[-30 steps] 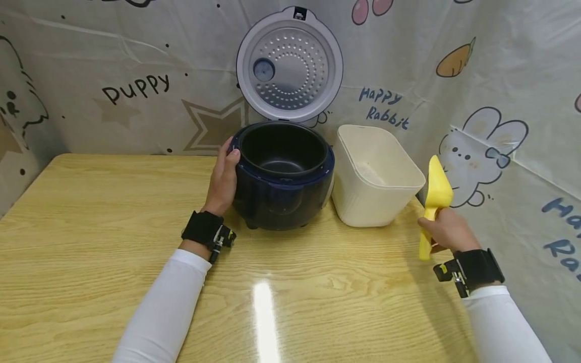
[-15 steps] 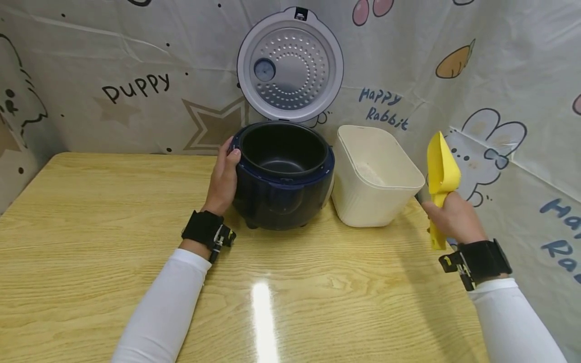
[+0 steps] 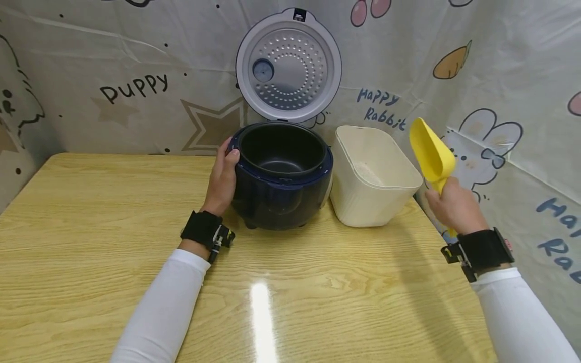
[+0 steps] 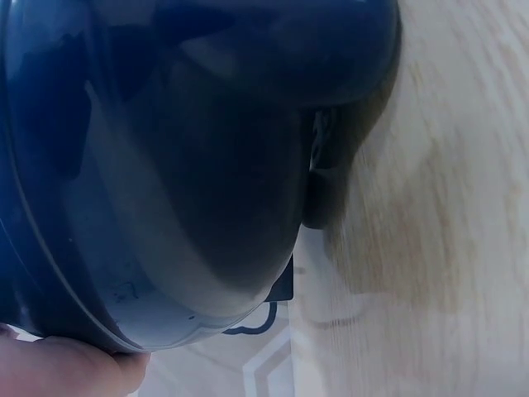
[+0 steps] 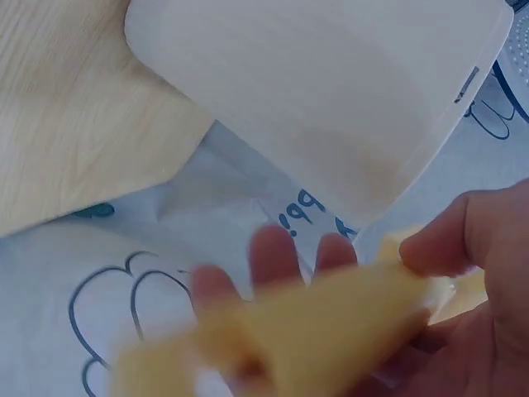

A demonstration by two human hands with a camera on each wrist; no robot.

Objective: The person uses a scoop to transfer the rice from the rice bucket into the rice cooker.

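Note:
A dark blue rice cooker (image 3: 279, 204) stands at the back of the table with its lid (image 3: 290, 68) raised, showing a dark inner pot (image 3: 281, 151). Against the cooker's left side rests my left hand (image 3: 221, 184), thumb near the rim; its far fingers are partly hidden. My right hand (image 3: 456, 206) grips a yellow scoop (image 3: 431, 154) by the handle, raised right of a cream bin (image 3: 363, 204). The scoop's bowl points up and to the left. Pale grains, like rice, (image 3: 366, 173) lie inside the bin. In the right wrist view the scoop (image 5: 331, 327) is blurred.
The wooden table (image 3: 317, 302) has its right edge below my right hand. A printed cloth (image 3: 199, 60) hangs close behind the cooker and bin and along the right side. The bin stands right beside the cooker.
My right hand has raised the scoop and tipped its bowl leftward, toward the bin. The left hand, cooker and bin keep their places.

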